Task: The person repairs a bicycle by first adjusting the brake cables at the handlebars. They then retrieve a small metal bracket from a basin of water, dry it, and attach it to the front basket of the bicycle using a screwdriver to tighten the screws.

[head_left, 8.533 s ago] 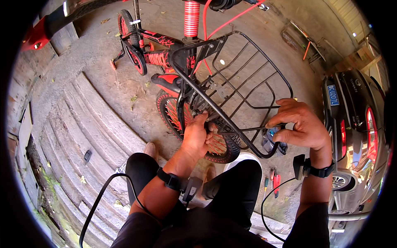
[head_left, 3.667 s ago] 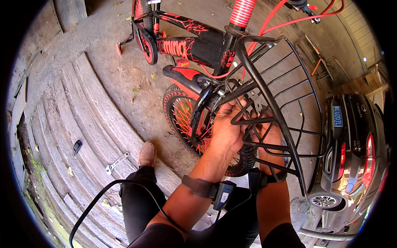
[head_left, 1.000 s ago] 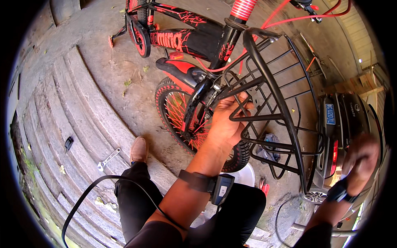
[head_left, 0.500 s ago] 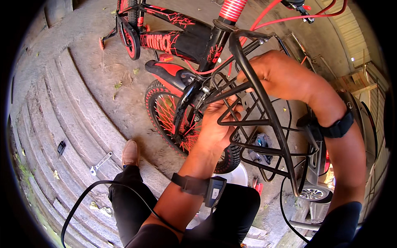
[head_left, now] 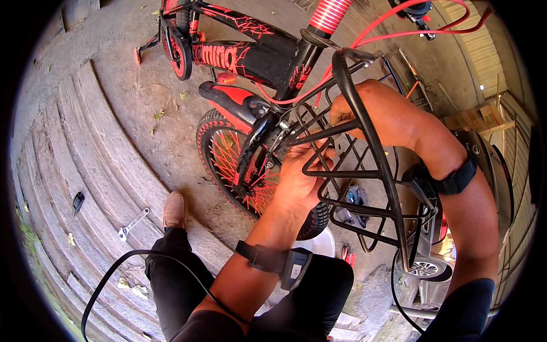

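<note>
A black wire bicycle basket (head_left: 393, 196) sits at the front of a black and red bicycle (head_left: 250, 64), tilted in view. Behind its bars, beside the front fork, my left hand (head_left: 302, 174) has its fingers bent and pinched near the basket's back; what lies between them is too small or hidden to name. My right hand (head_left: 370, 111) reaches in over the basket's rim from the right. Its fingers curl against the inner side of the bars, close to the left fingertips, and their grip is partly covered. The front wheel (head_left: 228, 165) has red spokes, under a black and red mudguard (head_left: 231, 105).
An adjustable wrench (head_left: 134, 224) and a small black object (head_left: 78, 202) lie on the stepped concrete at left. Near my knee are a white bucket (head_left: 323, 242) and red-handled pliers (head_left: 348, 256). A plastic bag (head_left: 354, 204) lies beyond the basket. A parked car (head_left: 427, 268) stands at right.
The basket and handlebar appear slightly further right and lower in view. Both hands stay at the basket's back, with the right hand's fingers shifted a little.
</note>
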A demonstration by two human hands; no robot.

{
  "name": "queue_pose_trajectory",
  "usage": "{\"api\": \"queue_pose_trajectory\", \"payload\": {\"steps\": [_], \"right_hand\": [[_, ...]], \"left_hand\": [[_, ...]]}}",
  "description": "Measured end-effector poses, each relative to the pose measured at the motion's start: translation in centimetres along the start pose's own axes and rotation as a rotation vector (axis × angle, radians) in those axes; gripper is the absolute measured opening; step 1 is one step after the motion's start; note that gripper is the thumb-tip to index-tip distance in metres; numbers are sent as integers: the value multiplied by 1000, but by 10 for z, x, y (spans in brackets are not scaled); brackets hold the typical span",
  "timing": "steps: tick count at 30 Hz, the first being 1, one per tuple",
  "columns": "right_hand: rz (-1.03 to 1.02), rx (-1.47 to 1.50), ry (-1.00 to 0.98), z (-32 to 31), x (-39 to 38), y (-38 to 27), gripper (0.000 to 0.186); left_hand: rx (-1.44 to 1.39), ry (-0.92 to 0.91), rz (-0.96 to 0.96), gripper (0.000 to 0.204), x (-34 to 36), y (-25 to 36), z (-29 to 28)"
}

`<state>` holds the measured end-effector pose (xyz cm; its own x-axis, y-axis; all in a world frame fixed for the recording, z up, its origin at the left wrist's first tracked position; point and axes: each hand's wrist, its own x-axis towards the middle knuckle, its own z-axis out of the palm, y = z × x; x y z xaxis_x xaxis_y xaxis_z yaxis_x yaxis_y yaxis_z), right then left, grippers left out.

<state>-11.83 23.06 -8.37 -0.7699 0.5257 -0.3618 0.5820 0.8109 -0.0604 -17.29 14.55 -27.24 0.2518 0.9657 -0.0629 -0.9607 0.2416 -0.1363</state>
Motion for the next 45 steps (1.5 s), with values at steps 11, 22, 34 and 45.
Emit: {"api": "queue_pose_trajectory", "payload": {"steps": [11, 22, 34, 45], "right_hand": [[104, 15, -55, -8, 3, -17, 12], [79, 8, -33, -4, 4, -13, 9], [107, 31, -71, -7, 6, -19, 14], [126, -26, -75, 1, 5, -14, 14]], "left_hand": [[3, 30, -9, 7, -6, -3, 1], [74, 63, -45, 8, -3, 6, 4], [88, 21, -32, 13, -5, 6, 4], [13, 30, -2, 9, -3, 2, 1]]}}
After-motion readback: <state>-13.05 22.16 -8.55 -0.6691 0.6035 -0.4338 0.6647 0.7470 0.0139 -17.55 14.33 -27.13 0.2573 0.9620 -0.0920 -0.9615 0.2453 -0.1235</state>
